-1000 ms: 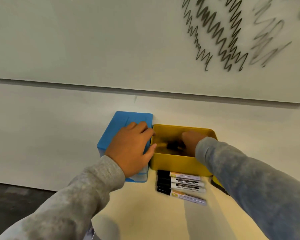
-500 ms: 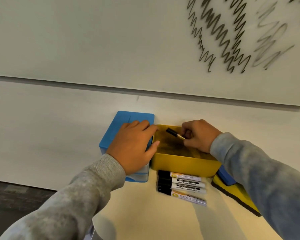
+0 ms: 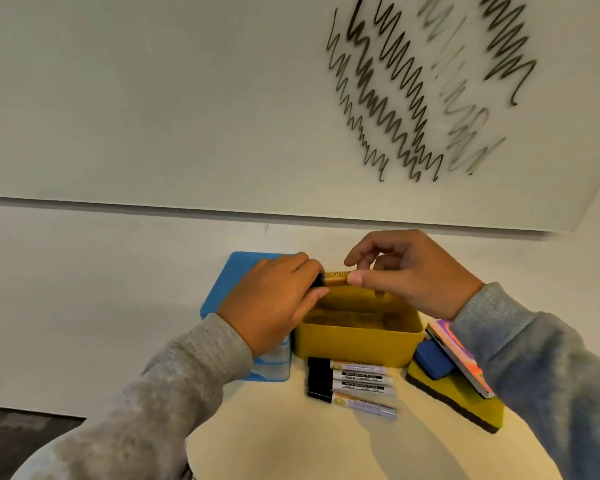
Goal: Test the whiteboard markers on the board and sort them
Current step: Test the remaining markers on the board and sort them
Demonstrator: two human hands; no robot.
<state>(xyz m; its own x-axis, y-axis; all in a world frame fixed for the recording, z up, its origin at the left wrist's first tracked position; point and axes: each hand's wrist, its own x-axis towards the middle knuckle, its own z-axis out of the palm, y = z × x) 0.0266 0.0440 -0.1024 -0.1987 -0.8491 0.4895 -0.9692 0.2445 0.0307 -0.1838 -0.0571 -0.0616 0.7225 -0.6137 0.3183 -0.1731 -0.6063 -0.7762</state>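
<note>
marker (image 3: 338, 278) sits between both hands, above the yellow box (image 3: 357, 344). the left hand (image 3: 274, 303) pinches its black cap end and the right hand (image 3: 409, 271) pinches its body. four more markers (image 3: 352, 382) lie side by side on the pale counter (image 3: 291, 441), just in front of the box. a blue box (image 3: 236, 271) is beside it. black squiggles (image 3: 395, 91) cover the whiteboard (image 3: 153, 98) on the wall.

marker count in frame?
5. One marker is held between the left hand and right hand above the yellow bin; four markers lie on the table before it. The bins may hide more.
</note>
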